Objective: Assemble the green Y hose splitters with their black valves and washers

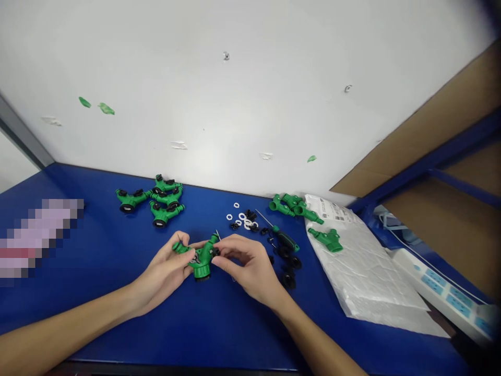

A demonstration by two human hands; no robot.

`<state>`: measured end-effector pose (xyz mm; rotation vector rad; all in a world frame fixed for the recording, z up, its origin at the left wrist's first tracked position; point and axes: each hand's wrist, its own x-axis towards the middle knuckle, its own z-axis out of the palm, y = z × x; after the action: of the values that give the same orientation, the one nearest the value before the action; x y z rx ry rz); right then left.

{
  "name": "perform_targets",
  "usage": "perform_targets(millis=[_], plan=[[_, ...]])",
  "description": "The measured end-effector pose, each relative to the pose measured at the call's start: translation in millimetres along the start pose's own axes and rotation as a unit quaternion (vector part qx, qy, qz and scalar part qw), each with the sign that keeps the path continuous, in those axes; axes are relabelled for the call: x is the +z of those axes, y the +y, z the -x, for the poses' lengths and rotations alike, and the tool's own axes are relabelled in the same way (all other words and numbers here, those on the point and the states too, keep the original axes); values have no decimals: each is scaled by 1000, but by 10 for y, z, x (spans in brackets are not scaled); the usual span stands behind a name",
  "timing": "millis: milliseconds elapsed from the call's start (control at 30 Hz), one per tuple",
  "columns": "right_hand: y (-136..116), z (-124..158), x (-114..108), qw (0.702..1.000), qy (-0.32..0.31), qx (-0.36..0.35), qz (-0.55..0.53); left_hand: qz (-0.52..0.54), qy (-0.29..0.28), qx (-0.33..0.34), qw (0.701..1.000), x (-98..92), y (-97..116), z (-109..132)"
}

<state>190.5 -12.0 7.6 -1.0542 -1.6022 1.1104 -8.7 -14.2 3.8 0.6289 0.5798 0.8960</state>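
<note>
My left hand (166,263) is closed around a green Y-shaped hose splitter (202,270), held above the blue table with its wide collar facing down. A black lever shows on its left branch. Thumb and fingers of my right hand (250,261) pinch a small black part (215,252) against the splitter's right branch; my fingertips partly hide it. A thin, pale sliver (218,235) sticks up beside those fingers, and I cannot make out what it is. Right of the hands lie white ring washers (247,223), small black pieces (235,226) and a green-handled screwdriver (286,239).
Splitters with black levers (159,214) stand at the back left. Bare green splitter bodies (282,204) lie at the back right, one more body (331,240) on a white padded envelope (364,277). Black round caps (288,279) sit near my right wrist. A power strip (442,292) is far right.
</note>
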Motion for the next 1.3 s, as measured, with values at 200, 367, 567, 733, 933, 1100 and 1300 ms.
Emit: perform_targets(millis=[200, 367, 567, 733, 933, 1100, 1300], plan=[[59, 9, -2, 997, -2, -63, 46, -27, -54, -29, 998, -19, -50, 46], [3, 8, -77, 988, -6, -125, 91, -61, -55, -20, 996, -27, -20, 34], [-10, 6, -96, 970, -14, -195, 144, -67, -41, -24, 997, -37, -53, 44], [-1, 9, -101, 960, -30, -224, 168, -119, -49, -17, 992, -70, -85, 35], [3, 37, -119, 954, -64, -231, 180, -136, -31, -34, 990, -94, -46, 30], [-13, 37, -109, 955, -60, -241, 161, -143, -9, -15, 990, -106, -64, 28], [9, 33, -21, 981, 32, -167, 95, -205, -33, 52, 977, -70, -70, 47]])
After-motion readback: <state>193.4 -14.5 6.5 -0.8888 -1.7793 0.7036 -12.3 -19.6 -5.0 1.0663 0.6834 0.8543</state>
